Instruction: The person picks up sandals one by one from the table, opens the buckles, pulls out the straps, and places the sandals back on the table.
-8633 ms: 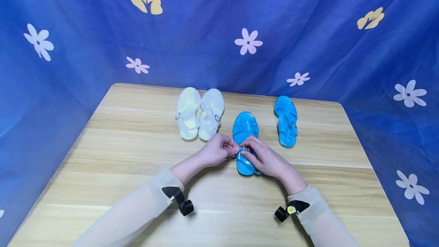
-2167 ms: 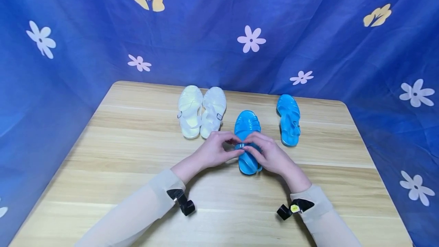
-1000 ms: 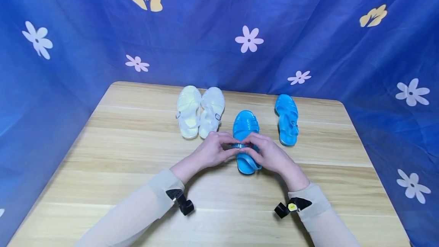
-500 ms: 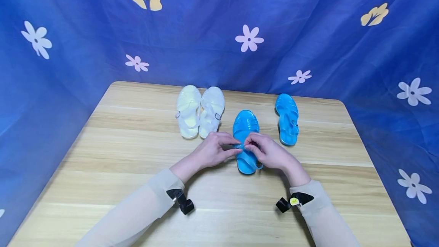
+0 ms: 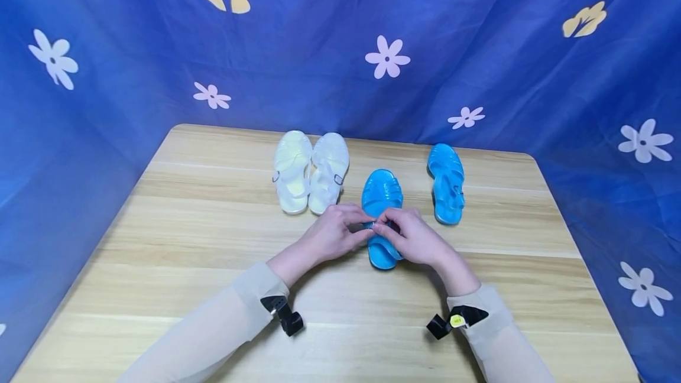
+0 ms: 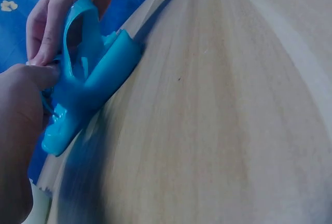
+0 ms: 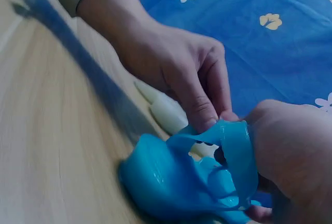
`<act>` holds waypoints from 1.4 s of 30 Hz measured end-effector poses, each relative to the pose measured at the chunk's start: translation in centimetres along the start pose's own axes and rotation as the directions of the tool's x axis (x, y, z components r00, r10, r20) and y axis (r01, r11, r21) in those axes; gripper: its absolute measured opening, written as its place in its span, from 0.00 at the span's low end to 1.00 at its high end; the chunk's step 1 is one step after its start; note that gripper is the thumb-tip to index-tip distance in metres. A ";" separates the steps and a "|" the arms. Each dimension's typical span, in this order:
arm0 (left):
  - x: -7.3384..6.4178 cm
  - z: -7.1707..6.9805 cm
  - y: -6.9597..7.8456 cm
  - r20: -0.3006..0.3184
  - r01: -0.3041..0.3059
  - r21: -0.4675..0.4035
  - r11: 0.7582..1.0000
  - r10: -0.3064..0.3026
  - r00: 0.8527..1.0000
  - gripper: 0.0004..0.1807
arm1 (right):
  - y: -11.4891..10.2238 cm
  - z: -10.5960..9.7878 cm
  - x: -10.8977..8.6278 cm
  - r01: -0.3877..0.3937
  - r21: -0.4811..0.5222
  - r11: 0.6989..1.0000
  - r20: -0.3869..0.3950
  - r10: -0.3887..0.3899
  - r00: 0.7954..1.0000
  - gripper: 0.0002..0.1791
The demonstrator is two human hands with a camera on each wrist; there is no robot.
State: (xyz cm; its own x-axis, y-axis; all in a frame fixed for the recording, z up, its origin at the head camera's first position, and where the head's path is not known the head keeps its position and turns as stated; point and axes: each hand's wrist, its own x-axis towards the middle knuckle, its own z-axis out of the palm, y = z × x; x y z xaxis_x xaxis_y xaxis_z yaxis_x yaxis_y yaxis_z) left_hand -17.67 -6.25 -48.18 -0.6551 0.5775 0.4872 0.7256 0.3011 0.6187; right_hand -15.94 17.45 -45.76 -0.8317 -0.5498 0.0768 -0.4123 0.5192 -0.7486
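A blue jelly sandal (image 5: 382, 188) lies near the table's middle, toe pointing to the curtain. Over its ankle strap, my left hand (image 5: 334, 234) and right hand (image 5: 417, 240) meet fingertip to fingertip, both pinching the strap at its buckle. Fingers mostly cover the buckle in the head view. From the left wrist, the strap (image 6: 83, 14) arches up above the heel. In the right wrist view, my left thumb and fingers (image 7: 199, 107) pinch the strap's end, while my right hand (image 7: 295, 151) covers the other side.
Two white sandals (image 5: 292, 149) stand side by side left of the hands, toes toward the curtain. A second blue sandal (image 5: 446, 161) with a buckled strap lies back right. A blue flowered curtain (image 5: 319, 46) rises behind the wooden table (image 5: 186, 223).
Half a second ago my right fingertips were slightly apart from the left ones; now they have come back left against them at the buckle. Earlier the metal buckle showed more clearly. The sandals stay put.
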 end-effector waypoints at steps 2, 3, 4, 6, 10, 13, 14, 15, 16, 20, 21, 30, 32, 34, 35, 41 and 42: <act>-0.1 -0.1 0.0 -0.004 0.000 -0.001 1.000 0.000 1.000 0.10 | 0.0 0.1 0.0 0.005 0.019 1.000 -0.022 -0.005 1.000 0.08; -0.1 -0.1 0.0 -0.003 0.002 -0.002 1.000 -0.002 1.000 0.10 | 0.1 0.2 -0.1 0.005 0.044 0.999 -0.032 -0.004 0.999 0.08; -0.1 -0.2 0.0 -0.001 0.003 -0.002 1.000 -0.003 1.000 0.11 | 0.2 0.3 -0.1 0.003 0.076 0.997 -0.038 0.000 0.999 0.07; -0.2 -0.2 0.0 0.005 -0.001 0.006 1.000 0.001 1.000 0.11 | 0.5 0.4 -0.1 -0.004 0.144 0.990 -0.035 0.010 0.999 0.07; -0.3 -0.4 0.0 0.013 -0.010 0.014 1.000 0.010 1.000 0.12 | 1.2 0.5 -0.1 -0.001 0.240 0.971 -0.025 0.007 1.000 0.08; -0.4 -0.5 -0.1 0.005 -0.010 0.006 1.000 0.010 1.000 0.12 | 2.0 0.3 -0.3 -0.010 0.301 0.954 -0.027 0.019 0.999 0.09; -0.4 -0.6 -0.2 0.004 -0.009 -0.001 1.000 0.009 1.000 0.12 | 2.2 0.2 -0.3 -0.019 0.317 0.948 -0.024 0.028 0.999 0.09; -0.4 -0.6 -0.2 0.005 -0.007 -0.007 1.000 0.007 1.000 0.12 | 2.4 0.1 -0.4 -0.030 0.326 0.945 -0.022 0.039 0.999 0.10; -0.3 -0.6 -0.3 0.007 -0.005 -0.013 1.000 0.005 1.000 0.12 | 2.5 0.0 -0.5 -0.045 0.336 0.941 -0.013 0.053 0.999 0.10; -0.1 -0.7 -0.4 0.016 0.006 -0.030 1.000 -0.006 1.000 0.13 | 2.4 -0.4 -0.3 -0.064 0.330 0.942 0.027 0.058 0.998 0.09; -0.2 -0.7 -0.3 0.013 0.010 -0.030 0.999 -0.010 1.000 0.12 | 2.4 -0.4 -0.2 -0.063 0.326 0.943 0.031 0.056 0.998 0.09; -0.2 -0.8 0.1 0.032 0.016 0.025 1.000 -0.016 0.999 0.13 | 1.2 -0.2 0.1 -0.061 0.282 0.957 -0.026 0.072 0.997 0.07; -0.2 -0.8 0.2 0.025 0.020 0.033 0.999 -0.021 0.999 0.13 | 1.0 -0.3 0.1 -0.078 0.275 0.958 -0.028 0.089 0.996 0.07; -0.3 -0.8 0.1 0.017 0.028 0.028 0.999 -0.028 0.999 0.13 | 0.8 -0.3 0.1 -0.091 0.292 0.952 -0.024 0.103 0.994 0.08; -0.4 -0.8 0.1 0.015 0.030 0.022 0.999 -0.030 0.999 0.12 | 0.9 -0.2 0.1 -0.096 0.306 0.947 -0.025 0.108 0.994 0.08; -0.6 -0.7 -0.4 -0.003 0.021 -0.012 1.000 -0.021 1.000 0.12 | 2.2 0.1 -0.3 -0.066 0.490 0.869 -0.061 0.110 0.992 0.11; -0.7 -0.7 -0.6 -0.022 0.025 -0.018 1.000 -0.026 0.999 0.12 | 2.5 -0.1 -0.5 -0.046 0.534 0.844 -0.092 0.111 0.990 0.11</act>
State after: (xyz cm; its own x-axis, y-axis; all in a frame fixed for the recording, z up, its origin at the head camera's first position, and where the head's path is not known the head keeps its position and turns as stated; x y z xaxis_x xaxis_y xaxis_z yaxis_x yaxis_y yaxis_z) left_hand -17.77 -7.38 -48.42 -0.6779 0.5530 0.4844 0.7050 0.3020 0.6417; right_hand -16.59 19.06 -47.59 -0.9030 -0.4264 0.0529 -0.1116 0.1139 -0.9872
